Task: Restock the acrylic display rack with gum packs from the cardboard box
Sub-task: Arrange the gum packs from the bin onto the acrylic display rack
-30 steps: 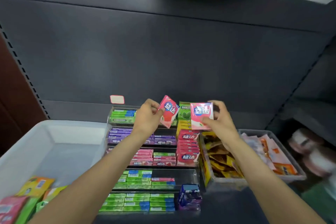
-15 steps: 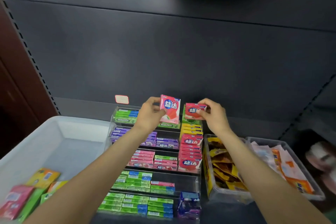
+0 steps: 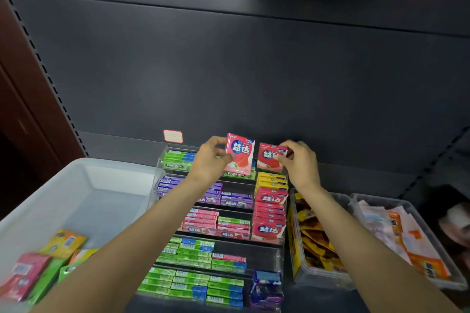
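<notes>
The left hand point(image 3: 209, 160) pinches a pink gum pack point(image 3: 239, 154) by its left edge, thumb in front and fingers behind, holding it upright above the top tier of the acrylic display rack point(image 3: 267, 251). Its face carries large white Chinese characters, 益达, on a blue patch, with a watermelon slice pictured below. Just to its right, the right hand point(image 3: 300, 162) grips a second pink gum pack point(image 3: 268, 160) of the same brand by its right side, held lower, at the top of the rack's right-hand column, its lower edge just above the yellow packs point(image 3: 272, 180) there; whether it touches them cannot be told.

Below the yellow packs that column holds a row of red-and-pink 益达 packs point(image 3: 270, 216). The top tier holds green packs point(image 3: 178, 160) printed DOUBLEMINT; further down come purple packs point(image 3: 223, 198), pink slim packs point(image 3: 201, 220) and more green and blue ones point(image 3: 188, 249), their barcodes facing up. A small red-edged label point(image 3: 173, 136) sits on the dark shelf back behind the rack, its writing too blurred to read.

Left of the rack is a white bin point(image 3: 84, 195) with loose pink, green and orange packs in its near corner. To the right stand two clear tubs, one point(image 3: 296, 262) of yellow sachets, one point(image 3: 442, 241) of orange and white packets
</notes>
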